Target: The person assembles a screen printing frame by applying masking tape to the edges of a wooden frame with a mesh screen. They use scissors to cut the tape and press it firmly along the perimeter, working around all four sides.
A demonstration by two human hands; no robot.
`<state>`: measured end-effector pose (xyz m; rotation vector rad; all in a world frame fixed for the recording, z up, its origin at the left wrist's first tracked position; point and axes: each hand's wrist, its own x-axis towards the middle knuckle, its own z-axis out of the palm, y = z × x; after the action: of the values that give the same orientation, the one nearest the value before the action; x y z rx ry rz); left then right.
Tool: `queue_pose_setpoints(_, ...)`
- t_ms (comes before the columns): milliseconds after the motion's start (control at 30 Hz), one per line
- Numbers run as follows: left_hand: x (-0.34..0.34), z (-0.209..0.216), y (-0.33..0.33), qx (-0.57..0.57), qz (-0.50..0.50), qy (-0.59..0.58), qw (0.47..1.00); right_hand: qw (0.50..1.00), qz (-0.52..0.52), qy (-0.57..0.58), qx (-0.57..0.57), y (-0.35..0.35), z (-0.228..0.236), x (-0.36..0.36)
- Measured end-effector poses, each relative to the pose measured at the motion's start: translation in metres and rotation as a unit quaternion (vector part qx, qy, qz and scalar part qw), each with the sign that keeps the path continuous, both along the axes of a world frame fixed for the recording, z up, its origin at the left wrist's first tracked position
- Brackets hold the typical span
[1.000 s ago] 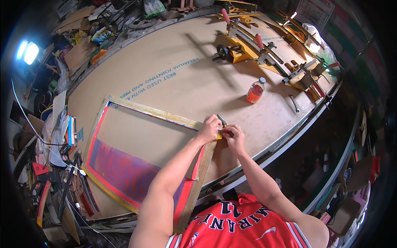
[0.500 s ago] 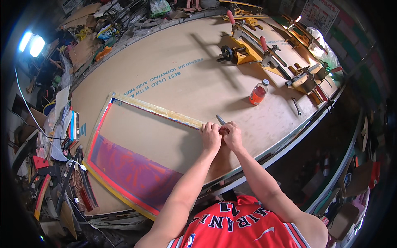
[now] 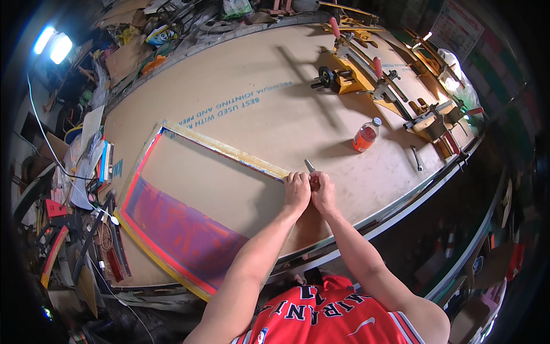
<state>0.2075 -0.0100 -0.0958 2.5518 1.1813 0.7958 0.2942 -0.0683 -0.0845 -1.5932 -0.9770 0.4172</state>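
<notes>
A wooden screen-printing frame [image 3: 223, 150] lies across the board in front of me, to the left of my arms. Purple mesh with orange patterns [image 3: 183, 229] spans its nearer part, bordered by red along the rim. At the frame's right-hand corner my left hand [image 3: 297, 189] is closed over the wood. Right beside it, my right hand [image 3: 323, 190] grips a slim silver metal tool [image 3: 309, 165], whose tip points up and away from me. The tool's other end is hidden in my fingers, so its exact kind does not show. Both hands nearly touch.
A bottle of red drink [image 3: 366, 135] stands right of my hands, with a wrench [image 3: 416, 158] beyond it. Yellow clamping jigs with red handles [image 3: 349, 77] occupy the far right of the board-topped table [image 3: 229, 74]. Clutter and a cable [image 3: 51, 146] crowd the left side.
The whole view has shifted slightly, moving the table's things a little rightward. Both hands keep their places at the frame's corner, and the tool points a bit more upright.
</notes>
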Motion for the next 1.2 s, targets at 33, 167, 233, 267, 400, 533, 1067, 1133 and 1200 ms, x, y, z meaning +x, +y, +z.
queue_pose_setpoints(33,0.0,0.0,0.001,0.006,-0.008,-0.007,1.0,0.999,0.008,-0.043,0.007,0.0,-0.005,0.004)
queue_pose_setpoints(167,-0.002,-0.004,0.006,0.015,-0.046,-0.06,0.997,0.996,0.031,-0.085,0.026,-0.003,-0.017,0.008)
queue_pose_setpoints(233,-0.004,-0.004,0.006,0.012,-0.064,-0.076,0.995,0.997,0.044,-0.06,0.032,-0.001,-0.015,0.009)
queue_pose_setpoints(267,-0.005,-0.004,0.006,0.009,-0.07,-0.087,0.994,0.997,0.054,-0.054,0.032,-0.002,-0.014,0.011)
queue_pose_setpoints(400,-0.006,-0.005,0.009,-0.016,-0.09,-0.112,0.989,0.996,0.072,-0.048,0.005,-0.003,0.003,0.013)
queue_pose_setpoints(533,-0.012,-0.006,0.013,-0.084,-0.105,-0.103,0.986,0.995,0.087,-0.05,-0.011,-0.002,0.002,0.016)
queue_pose_setpoints(1067,-0.003,0.0,-0.013,-0.056,0.063,-0.142,0.986,0.99,0.113,-0.084,-0.024,-0.002,0.002,0.023)
queue_pose_setpoints(1133,-0.002,0.001,-0.012,-0.062,0.058,-0.094,0.992,0.992,0.099,-0.073,-0.022,0.0,0.001,0.019)
queue_pose_setpoints(1200,-0.001,0.005,-0.011,-0.059,0.054,-0.061,0.995,0.996,0.085,-0.03,-0.01,0.003,-0.005,0.016)
